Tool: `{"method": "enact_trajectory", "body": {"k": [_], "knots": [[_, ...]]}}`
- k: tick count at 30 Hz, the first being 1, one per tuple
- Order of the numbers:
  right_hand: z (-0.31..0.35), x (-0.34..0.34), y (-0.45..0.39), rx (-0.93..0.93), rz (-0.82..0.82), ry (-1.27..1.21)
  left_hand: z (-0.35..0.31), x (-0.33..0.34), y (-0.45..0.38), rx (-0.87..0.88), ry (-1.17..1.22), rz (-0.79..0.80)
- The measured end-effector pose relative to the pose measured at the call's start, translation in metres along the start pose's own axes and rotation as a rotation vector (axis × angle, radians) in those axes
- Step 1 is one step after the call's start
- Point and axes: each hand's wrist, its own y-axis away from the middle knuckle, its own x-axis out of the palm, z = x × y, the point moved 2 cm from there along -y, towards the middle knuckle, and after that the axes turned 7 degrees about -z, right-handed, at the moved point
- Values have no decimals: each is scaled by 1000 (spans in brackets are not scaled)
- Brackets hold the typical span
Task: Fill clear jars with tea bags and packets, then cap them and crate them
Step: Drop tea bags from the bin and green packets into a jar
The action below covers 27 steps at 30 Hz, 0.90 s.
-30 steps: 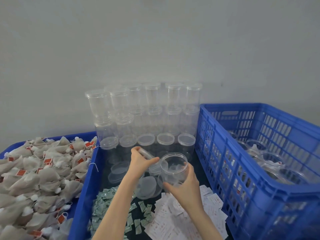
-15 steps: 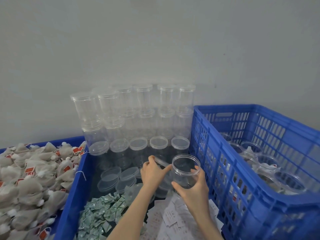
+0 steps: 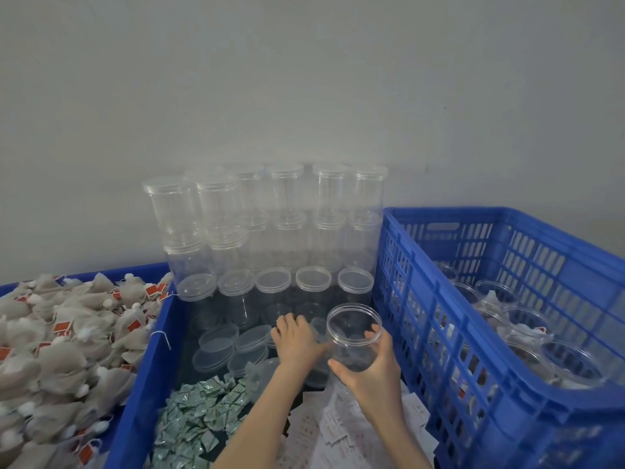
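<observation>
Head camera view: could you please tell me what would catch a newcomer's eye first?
The stack of clear capped jars against the back wall stands out first. Beside it on the right is a big blue crate, and a heap of tea bags fills the left. In the middle, the right hand holds an open empty jar.

My right hand grips an open clear jar beside the blue crate. My left hand rests on loose lids
</observation>
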Motion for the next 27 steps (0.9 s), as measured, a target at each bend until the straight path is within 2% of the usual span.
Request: {"method": "enact_trajectory", "body": {"k": [8,14,17,25,27], "knots": [[14,12,14,7,71,-57,31,-63,-3,3,43,-21],[47,51,44,55,288,-137,80,-135,5,-26,144,-78],[65,74,64,30,401,-128,114,-157,11,-54,93,-95],[91,109,105,-15,619,-112,218,-163,31,-308,-1,-152],[91,113,112,-33,653,-109,237,-154,38,-351,-53,-98]]}}
